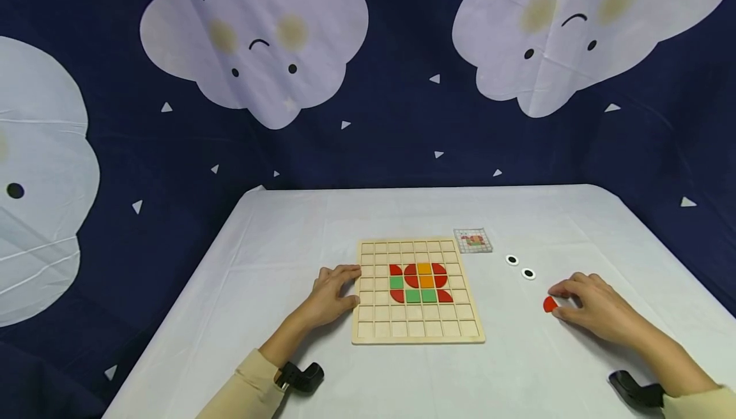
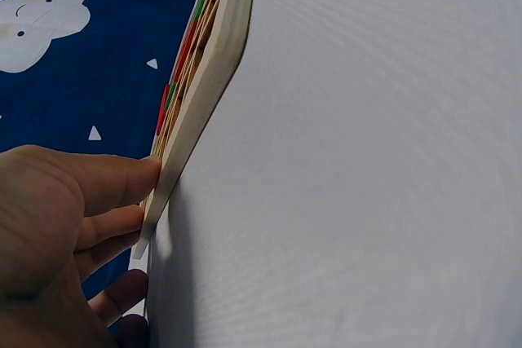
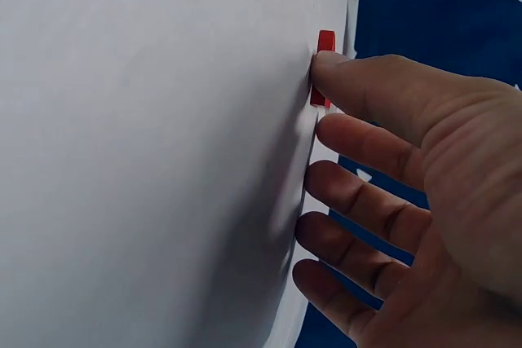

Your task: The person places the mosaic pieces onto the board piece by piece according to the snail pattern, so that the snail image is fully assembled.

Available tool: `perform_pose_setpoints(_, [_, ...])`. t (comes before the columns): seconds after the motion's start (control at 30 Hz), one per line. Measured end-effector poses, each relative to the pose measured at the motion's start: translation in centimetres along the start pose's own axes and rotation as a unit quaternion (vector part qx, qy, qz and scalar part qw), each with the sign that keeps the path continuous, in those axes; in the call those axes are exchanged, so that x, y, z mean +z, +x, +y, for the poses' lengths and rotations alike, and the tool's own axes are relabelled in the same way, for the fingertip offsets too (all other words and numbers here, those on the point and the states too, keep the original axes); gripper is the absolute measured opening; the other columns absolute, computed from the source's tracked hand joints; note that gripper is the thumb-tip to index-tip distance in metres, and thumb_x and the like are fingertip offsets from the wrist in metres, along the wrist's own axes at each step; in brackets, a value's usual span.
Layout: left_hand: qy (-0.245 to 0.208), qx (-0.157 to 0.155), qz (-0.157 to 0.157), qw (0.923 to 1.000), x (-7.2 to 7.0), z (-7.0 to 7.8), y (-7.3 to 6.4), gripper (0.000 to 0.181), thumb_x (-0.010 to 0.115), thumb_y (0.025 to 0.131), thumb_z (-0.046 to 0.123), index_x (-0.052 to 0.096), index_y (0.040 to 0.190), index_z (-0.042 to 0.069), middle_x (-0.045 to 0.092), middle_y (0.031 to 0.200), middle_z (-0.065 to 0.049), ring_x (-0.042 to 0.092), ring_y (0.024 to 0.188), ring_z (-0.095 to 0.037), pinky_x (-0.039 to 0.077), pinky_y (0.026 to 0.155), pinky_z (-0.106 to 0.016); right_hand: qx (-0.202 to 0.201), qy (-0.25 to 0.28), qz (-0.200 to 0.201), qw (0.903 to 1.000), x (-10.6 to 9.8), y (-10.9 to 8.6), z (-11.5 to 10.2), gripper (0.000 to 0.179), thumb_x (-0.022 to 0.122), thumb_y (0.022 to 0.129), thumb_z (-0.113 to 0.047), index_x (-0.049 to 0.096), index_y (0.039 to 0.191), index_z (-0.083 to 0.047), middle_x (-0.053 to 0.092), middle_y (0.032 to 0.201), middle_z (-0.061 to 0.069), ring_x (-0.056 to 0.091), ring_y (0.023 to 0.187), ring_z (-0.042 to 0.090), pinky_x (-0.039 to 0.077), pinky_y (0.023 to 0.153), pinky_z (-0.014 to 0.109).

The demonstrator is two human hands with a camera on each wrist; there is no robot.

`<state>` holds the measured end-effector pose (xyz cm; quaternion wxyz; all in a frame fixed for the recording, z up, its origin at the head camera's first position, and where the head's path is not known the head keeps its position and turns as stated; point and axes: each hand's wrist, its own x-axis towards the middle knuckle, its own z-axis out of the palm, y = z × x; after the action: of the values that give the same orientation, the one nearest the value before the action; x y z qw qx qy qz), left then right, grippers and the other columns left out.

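A wooden grid board (image 1: 382,329) lies on the white table. Red, green and orange tiles fill some of its middle cells, several of the red ones quarter-round. Along the board's left edge, my left hand (image 1: 328,296) rests its thumb and fingertips; the left wrist view shows the thumb against the wooden side. Well to the right of the board, my right hand (image 1: 600,310) pinches a red tile with a rounded edge (image 1: 549,304) between thumb and index finger, low over the cloth. In the right wrist view the thumb covers part of this red tile (image 3: 327,41), and the other fingers are spread below.
A small card with a printed grid picture (image 1: 473,240) lies beyond the board's upper right corner. Two white discs with black centres, one farther (image 1: 512,260) and one nearer (image 1: 528,274), lie between board and right hand. A dark blue cloud-patterned curtain (image 1: 397,144) hangs behind the table.
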<state>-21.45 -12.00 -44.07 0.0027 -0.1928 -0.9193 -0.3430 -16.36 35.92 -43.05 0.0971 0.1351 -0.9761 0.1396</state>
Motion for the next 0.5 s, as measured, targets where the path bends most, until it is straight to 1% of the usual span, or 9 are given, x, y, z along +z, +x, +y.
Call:
perform_pose_setpoints(0.2, [0.0, -0.003, -0.002, 1.0, -0.01, 0.06, 0.04, 0.051, 0.07, 0.08, 0.014, 0.058, 0.129, 0.009, 0.052, 0.139, 0.0, 0.037, 0.099, -0.016, 0.028, 0.084, -0.034, 0.001, -0.008, -0.005, 1.0, -0.09, 0.34, -0.23, 0.028, 0.079, 0.069, -0.023, 0.071, 0.095, -0.017, 0.059, 0.088, -0.006, 0.045, 0.082, 0.01, 0.036, 0.068, 0.028])
perform_pose_setpoints(0.33, [-0.001, -0.002, -0.004, 1.0, -0.06, 0.1, 0.06, 0.051, 0.069, 0.08, 0.014, 0.058, 0.129, 0.009, 0.052, 0.139, -0.001, 0.037, 0.098, -0.016, 0.028, 0.084, -0.034, -0.003, -0.003, -0.017, 0.9998, -0.08, 0.23, -0.1, 0.027, 0.079, 0.07, -0.024, 0.071, 0.095, -0.017, 0.059, 0.089, -0.005, 0.045, 0.082, 0.011, 0.036, 0.067, 0.028])
perform_pose_setpoints(0.43, [-0.001, -0.002, -0.004, 1.0, -0.09, 0.09, 0.05, 0.051, 0.07, 0.08, 0.014, 0.058, 0.129, 0.008, 0.052, 0.139, -0.002, 0.037, 0.098, -0.016, 0.028, 0.084, -0.034, -0.012, 0.001, -0.012, 0.9999, -0.01, 0.11, -0.09, 0.026, 0.08, 0.07, -0.025, 0.07, 0.093, -0.019, 0.06, 0.089, -0.007, 0.045, 0.082, 0.01, 0.036, 0.067, 0.027])
perform_pose_setpoints(0.5, [-0.001, -0.003, -0.006, 1.0, -0.09, 0.08, 0.01, 0.051, 0.07, 0.08, 0.014, 0.058, 0.129, 0.008, 0.052, 0.139, -0.002, 0.037, 0.098, -0.016, 0.028, 0.084, -0.034, -0.016, 0.001, 0.003, 0.9999, 0.06, 0.09, -0.22, 0.025, 0.08, 0.069, -0.024, 0.07, 0.091, -0.02, 0.058, 0.087, -0.01, 0.043, 0.08, 0.007, 0.035, 0.067, 0.026])
